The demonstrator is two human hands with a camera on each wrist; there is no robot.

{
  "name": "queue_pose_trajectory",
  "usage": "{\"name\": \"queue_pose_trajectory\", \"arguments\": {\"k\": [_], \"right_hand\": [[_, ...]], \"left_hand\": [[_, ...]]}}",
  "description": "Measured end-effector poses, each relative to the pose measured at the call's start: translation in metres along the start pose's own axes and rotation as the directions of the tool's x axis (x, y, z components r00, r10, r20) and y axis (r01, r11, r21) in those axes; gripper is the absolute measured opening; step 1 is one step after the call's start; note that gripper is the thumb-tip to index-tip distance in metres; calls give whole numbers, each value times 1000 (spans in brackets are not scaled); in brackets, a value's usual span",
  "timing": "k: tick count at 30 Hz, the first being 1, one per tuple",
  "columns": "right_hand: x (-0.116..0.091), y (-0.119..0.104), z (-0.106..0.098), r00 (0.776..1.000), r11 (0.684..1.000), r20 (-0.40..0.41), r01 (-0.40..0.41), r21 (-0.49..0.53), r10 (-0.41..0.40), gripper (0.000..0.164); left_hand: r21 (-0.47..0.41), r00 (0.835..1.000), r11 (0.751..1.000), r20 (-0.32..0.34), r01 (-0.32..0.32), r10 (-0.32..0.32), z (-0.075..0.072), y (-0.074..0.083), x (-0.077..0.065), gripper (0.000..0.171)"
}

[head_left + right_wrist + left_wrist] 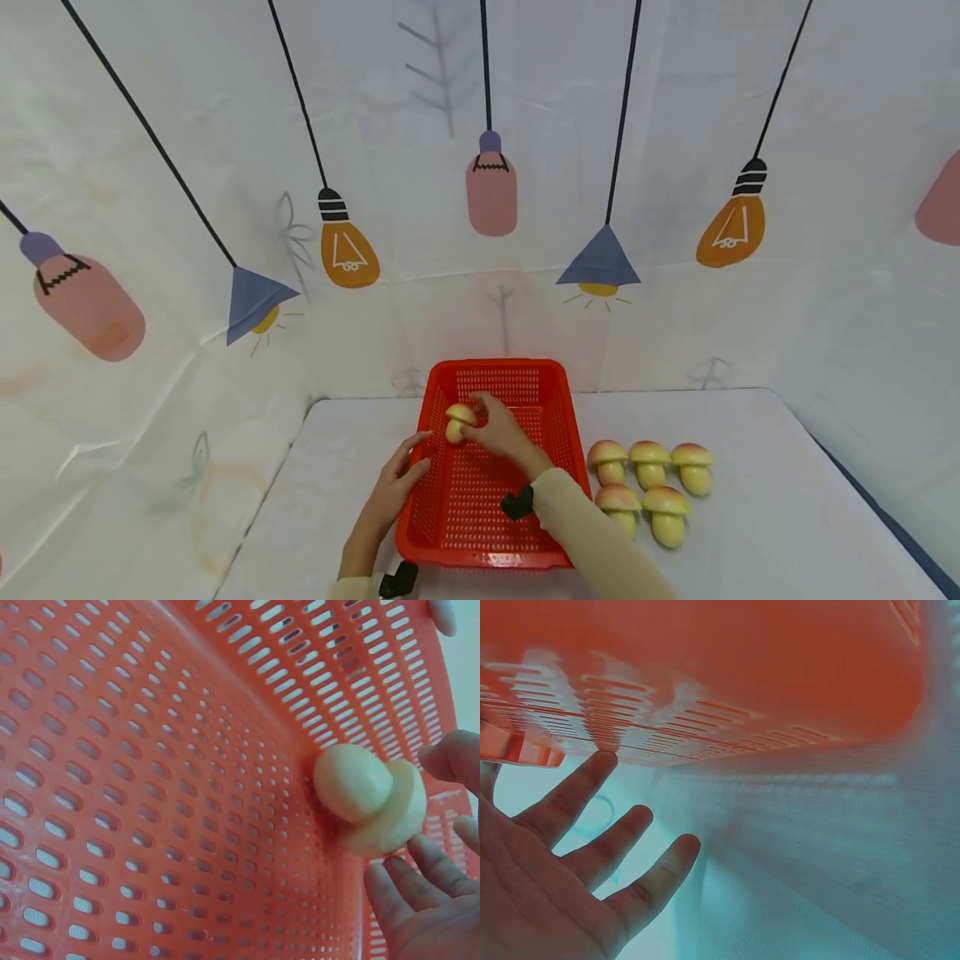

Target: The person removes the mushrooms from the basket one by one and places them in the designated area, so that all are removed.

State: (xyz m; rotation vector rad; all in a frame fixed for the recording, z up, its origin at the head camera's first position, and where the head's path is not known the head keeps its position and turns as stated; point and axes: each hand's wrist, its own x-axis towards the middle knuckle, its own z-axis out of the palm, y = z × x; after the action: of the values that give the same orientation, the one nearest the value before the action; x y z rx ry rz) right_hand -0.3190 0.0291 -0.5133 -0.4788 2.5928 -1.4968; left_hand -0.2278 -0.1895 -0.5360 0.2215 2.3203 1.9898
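A toy mushroom with a yellowish cap and stem lies in the far left corner of a red plastic basket. My right hand reaches into the basket beside it. In the right wrist view, fingertips of the right hand are at the edge of the mushroom's cap, while the thumb stands slightly apart from it. At the basket's left rim is my left hand. The left wrist view shows the left hand with fingers spread against and below the basket's outer wall.
Several more toy mushrooms, with reddish-yellow caps, lie in two rows right of the basket on a white table. Behind the table hangs a pale cloth printed with lamps.
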Motion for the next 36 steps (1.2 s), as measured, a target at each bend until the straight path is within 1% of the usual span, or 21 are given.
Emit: {"name": "queue_pose_trajectory", "arguments": {"k": [5,8,12,16,22,29,36], "right_hand": [[-2,-1,-1,1000,1000,8,-6,7,6,67],[-4,-2,0,999,1000,46,-12,5,11,66],[-5,-2,2,995,1000,102,-9,-14,10,64],[-7,-3,2,992,999,124,-13,-37,18,62],[-7,-5,4,987,997,158,-12,-72,23,56],[-7,-3,7,989,998,147,0,-63,10,53],[-7,-5,6,991,999,135,4,-37,1,51]], "left_hand": [[24,1000,1000,-24,-7,7,1,-1,1,48],[26,999,1000,-43,4,-3,1,-2,0,47],[22,999,1000,-42,15,-14,2,-1,-1,46],[15,999,1000,-37,14,-13,2,0,0,46],[9,999,1000,-39,19,-18,1,2,-2,47],[-10,1000,1000,-14,25,-25,-1,3,-3,49],[-6,999,1000,-16,28,-28,0,3,-2,49]]}}
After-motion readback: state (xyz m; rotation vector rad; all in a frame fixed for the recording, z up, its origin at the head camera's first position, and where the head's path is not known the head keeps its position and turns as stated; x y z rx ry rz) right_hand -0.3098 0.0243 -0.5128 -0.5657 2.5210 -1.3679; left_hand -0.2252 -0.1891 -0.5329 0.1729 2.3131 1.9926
